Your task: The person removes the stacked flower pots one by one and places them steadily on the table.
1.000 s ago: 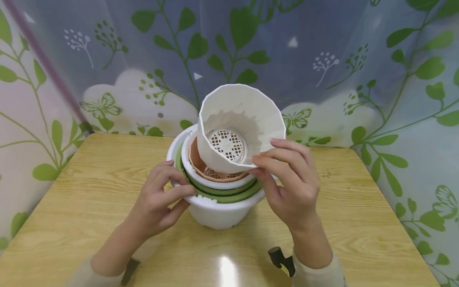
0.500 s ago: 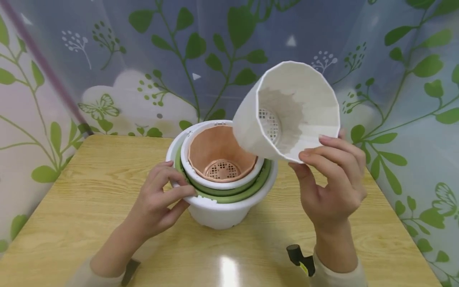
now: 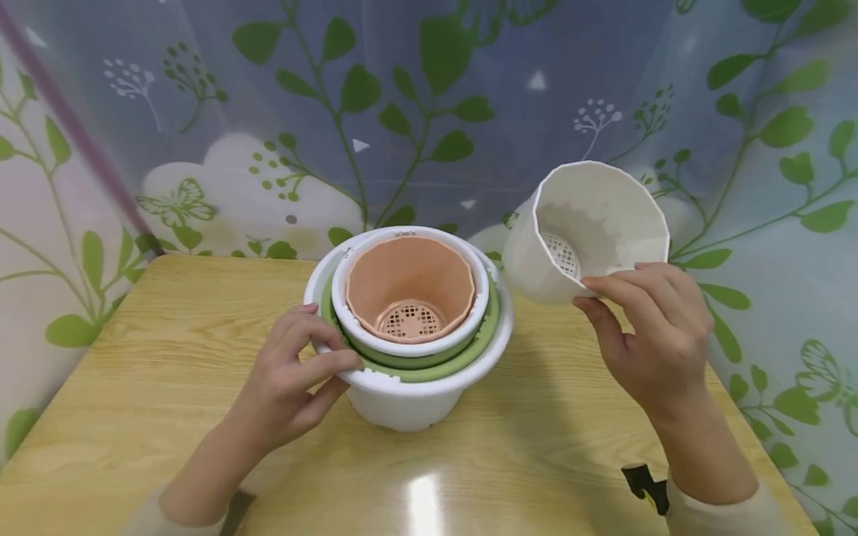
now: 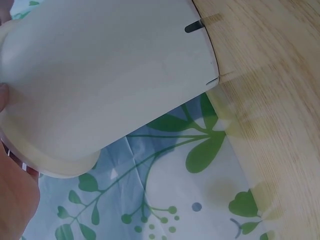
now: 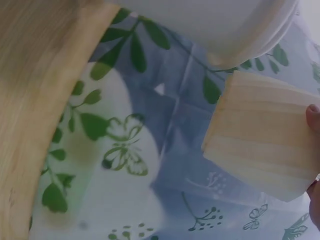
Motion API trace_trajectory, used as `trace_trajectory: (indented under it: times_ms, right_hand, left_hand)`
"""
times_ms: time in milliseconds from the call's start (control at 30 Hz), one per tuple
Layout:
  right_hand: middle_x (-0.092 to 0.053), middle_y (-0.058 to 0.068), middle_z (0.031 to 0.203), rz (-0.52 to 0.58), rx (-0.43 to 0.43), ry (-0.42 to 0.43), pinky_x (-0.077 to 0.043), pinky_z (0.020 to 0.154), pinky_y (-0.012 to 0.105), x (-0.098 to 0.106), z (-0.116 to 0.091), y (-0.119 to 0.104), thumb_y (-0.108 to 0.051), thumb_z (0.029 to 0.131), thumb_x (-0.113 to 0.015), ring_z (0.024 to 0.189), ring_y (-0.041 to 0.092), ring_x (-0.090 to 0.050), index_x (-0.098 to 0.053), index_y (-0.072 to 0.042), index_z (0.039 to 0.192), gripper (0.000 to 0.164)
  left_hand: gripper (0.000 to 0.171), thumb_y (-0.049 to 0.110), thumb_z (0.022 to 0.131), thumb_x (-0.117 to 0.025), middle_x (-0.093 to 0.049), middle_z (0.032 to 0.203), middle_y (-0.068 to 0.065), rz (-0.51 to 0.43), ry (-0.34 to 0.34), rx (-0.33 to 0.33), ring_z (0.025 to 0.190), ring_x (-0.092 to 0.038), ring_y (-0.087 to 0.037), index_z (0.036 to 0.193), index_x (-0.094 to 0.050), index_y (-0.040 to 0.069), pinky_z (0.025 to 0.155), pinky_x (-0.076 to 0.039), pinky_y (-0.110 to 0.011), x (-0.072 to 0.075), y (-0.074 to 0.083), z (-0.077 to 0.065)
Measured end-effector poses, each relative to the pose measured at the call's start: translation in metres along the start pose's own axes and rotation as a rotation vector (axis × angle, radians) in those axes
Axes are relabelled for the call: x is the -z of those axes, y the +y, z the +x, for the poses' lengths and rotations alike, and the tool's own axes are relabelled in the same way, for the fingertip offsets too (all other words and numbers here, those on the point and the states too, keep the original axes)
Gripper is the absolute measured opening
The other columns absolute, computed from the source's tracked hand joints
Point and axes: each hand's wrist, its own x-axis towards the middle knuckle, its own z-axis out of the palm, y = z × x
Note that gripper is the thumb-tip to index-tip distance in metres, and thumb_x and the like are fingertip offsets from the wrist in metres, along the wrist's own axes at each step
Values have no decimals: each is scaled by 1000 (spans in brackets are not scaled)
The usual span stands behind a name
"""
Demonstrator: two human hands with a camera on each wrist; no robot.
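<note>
Beside right hand [image 3: 652, 327], tilted in its pinch: cream pot [image 3: 590, 231]; left hand [image 3: 291, 372] grips outer white pot [image 3: 407, 409].

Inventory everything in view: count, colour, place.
White faceted plastic pot: 1, off-white, raised at right
Peach faceted plastic pot: 1, pale orange, innermost of the nested pots
White round inner pot: 1, white, around the peach one
Green round pot: at least 1, green, between white pots
White round outer pot: 1, white, outermost
Wood-grain table: 1, light brown, under the nested pots
Leaf-printed sheeting: count unclear, blue/white/green, behind and beside table
Black wrist fittings: 2, black, one per wrist
Sleeves: 2, beige, lower edge
Left hand: 1, bare, gripping outer pot's rim
Right hand: 1, bare, pinching raised pot
</note>
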Motion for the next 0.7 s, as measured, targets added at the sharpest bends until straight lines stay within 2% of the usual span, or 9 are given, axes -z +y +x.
trace_trajectory:
  times_ms: [100, 267, 600, 700]
  right_hand:
    - [-68, 12, 72, -45, 21, -116, -44, 63, 50, 8, -6, 10, -37, 92, -71, 66, 38, -58, -73, -2, 78, 38]
    - [-71, 12, 78, -99, 44, -294, -45, 62, 52, 18, -15, 27, -37, 95, -66, 69, 38, -61, -74, -2, 84, 37]
    - [-71, 12, 87, -210, 20, -562, -48, 62, 51, 31, -42, 66, -40, 98, -60, 76, 38, -62, -73, -5, 94, 38]
    - [-71, 12, 89, -224, 6, -623, -49, 62, 51, 33, -50, 77, -38, 96, -64, 78, 37, -61, -72, -5, 96, 34]
  left_hand:
    - [23, 28, 100, -60, -58, 90, -8, 2, 4, -3, 92, -53, -31, 86, -71, 14, 111, -39, -49, 0, 1, 0]
    - [22, 28, 100, -60, -58, 90, -9, 0, 6, -9, 92, -53, -32, 86, -70, 14, 111, -39, -49, 1, 1, 1]
    - [23, 29, 100, -60, -58, 91, -9, 1, 1, -1, 89, -51, -30, 87, -70, 14, 111, -38, -50, 0, 0, 0]
    - [23, 30, 100, -60, -58, 92, -9, -5, 0, 0, 89, -51, -29, 87, -70, 14, 111, -38, -50, 0, 0, -1]
